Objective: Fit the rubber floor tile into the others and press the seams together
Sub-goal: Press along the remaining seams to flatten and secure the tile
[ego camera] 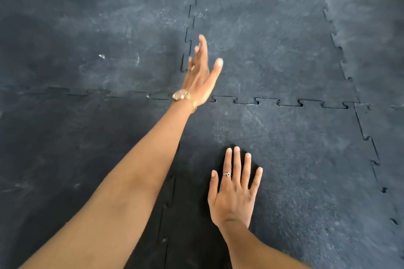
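Observation:
Dark grey rubber floor tiles with jigsaw edges cover the whole view. The near tile (295, 170) lies interlocked with the tile beyond it (262, 46) along a toothed seam (279, 102). My right hand (235, 190) lies flat on the near tile, palm down, fingers spread, a ring on one finger. My left hand (202, 74) is raised on edge above the corner where several tiles meet, fingers straight and apart, holding nothing. A gold watch sits on that wrist. The left forearm hides part of the seam running towards me.
More interlocked tiles lie to the left (87, 50) and along the right side (376, 50). The right-hand seam (371, 153) shows small dark gaps between teeth. The tile surfaces are scuffed with pale dust marks.

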Demonstrator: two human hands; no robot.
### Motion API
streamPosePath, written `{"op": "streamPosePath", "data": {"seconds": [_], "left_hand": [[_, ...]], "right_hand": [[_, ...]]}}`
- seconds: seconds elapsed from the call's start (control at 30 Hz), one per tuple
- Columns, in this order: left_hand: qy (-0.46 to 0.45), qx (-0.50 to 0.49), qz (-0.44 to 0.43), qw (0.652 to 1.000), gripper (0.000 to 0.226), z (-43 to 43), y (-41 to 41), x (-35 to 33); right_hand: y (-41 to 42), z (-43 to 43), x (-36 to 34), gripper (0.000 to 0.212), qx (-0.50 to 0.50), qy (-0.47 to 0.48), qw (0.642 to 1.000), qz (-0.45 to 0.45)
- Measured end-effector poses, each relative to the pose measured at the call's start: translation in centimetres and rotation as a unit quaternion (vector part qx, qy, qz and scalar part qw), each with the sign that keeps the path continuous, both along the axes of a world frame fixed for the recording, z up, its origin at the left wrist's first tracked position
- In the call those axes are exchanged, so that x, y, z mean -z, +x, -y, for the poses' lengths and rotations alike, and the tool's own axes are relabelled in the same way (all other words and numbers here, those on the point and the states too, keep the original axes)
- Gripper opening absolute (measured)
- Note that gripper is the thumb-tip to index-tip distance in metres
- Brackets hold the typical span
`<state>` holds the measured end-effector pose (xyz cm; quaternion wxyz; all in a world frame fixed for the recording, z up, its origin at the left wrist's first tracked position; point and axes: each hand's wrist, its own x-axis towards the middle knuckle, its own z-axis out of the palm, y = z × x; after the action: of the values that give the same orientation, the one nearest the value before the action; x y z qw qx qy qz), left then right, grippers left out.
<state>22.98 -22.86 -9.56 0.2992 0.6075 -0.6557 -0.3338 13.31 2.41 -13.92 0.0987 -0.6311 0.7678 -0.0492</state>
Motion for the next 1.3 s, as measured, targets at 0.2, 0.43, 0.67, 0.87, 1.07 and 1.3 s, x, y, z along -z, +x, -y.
{"op": "streamPosePath", "data": {"seconds": [0.2, 0.43, 0.67, 0.87, 1.07, 1.3], "left_hand": [[-0.097, 0.034, 0.305, 0.947, 0.080, 2.0, -5.6, 4.2], [-0.012, 0.051, 0.276, 0.960, 0.061, -0.2, -4.6, 3.3], [0.040, -0.088, 0.154, 0.983, 0.061, -24.1, 4.2, 3.1], [0.047, -0.045, 0.372, 0.926, 0.063, -28.0, 4.6, 3.9], [0.068, 0.006, 0.416, 0.907, 0.068, -28.0, 4.7, 4.0], [0.078, 0.017, 0.426, 0.901, 0.067, -28.3, 4.5, 4.2]], "right_hand": [[0.1, 0.2, 0.0, 0.062, -0.004, -0.005, 1.000, -0.007], [-0.1, 0.1, -0.4, 0.062, -0.001, 0.007, 1.000, 0.002], [-0.2, 0.0, -0.3, 0.060, -0.009, 0.032, 0.999, 0.009], [0.0, 0.2, -0.3, 0.060, -0.007, 0.055, 0.998, -0.006], [0.0, 0.3, -0.7, 0.063, -0.018, 0.097, 0.995, -0.013], [-0.1, 0.1, -1.0, 0.063, -0.024, 0.092, 0.995, -0.026]]}}
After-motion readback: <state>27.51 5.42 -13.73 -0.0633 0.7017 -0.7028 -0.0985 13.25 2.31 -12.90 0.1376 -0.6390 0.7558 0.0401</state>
